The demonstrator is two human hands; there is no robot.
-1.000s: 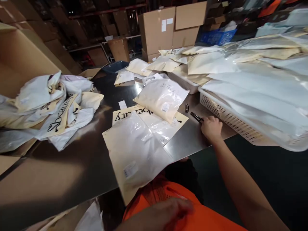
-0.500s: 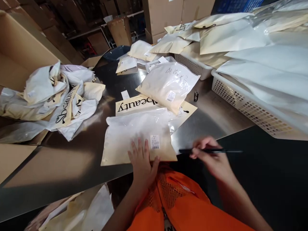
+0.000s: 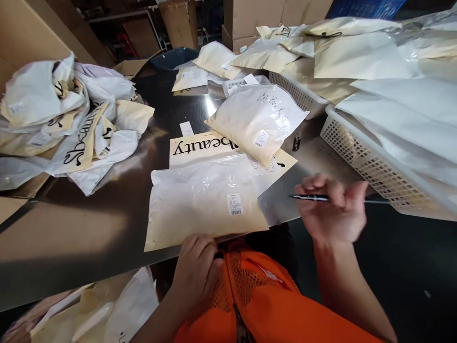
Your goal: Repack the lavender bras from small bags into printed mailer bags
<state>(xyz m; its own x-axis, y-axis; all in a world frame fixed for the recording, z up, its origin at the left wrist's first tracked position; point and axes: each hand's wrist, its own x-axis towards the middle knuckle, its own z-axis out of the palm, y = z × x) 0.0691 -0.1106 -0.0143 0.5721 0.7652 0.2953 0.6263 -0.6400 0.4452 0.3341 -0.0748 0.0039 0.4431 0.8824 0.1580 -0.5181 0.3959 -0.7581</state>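
Observation:
A flat, white-and-cream plastic bag (image 3: 193,205) with a printed label (image 3: 234,204) lies at the table's near edge. Close by its lower edge, my left hand (image 3: 198,271) is closed with fingers curled; what it holds, if anything, is hidden. Off to the right, my right hand (image 3: 332,207) is turned palm up and wrapped round a slim black pen (image 3: 310,197), whose tip points left. Beyond the flat bag sits a plumper bag (image 3: 255,119) with handwriting on it, overlapping cream packaging printed "beauty" (image 3: 200,146).
Heaped bags (image 3: 89,128) lie at the left beside a cardboard box (image 3: 39,33). White perforated baskets (image 3: 364,166) stand at the right, loaded with more bags (image 3: 400,114). A small black object (image 3: 296,143) and a white slip (image 3: 186,128) rest on the metal table (image 3: 82,243).
My left hand has slid off the flat bag toward me, and its spread fingers have curled. My right hand has risen and turned palm up, still with the pen.

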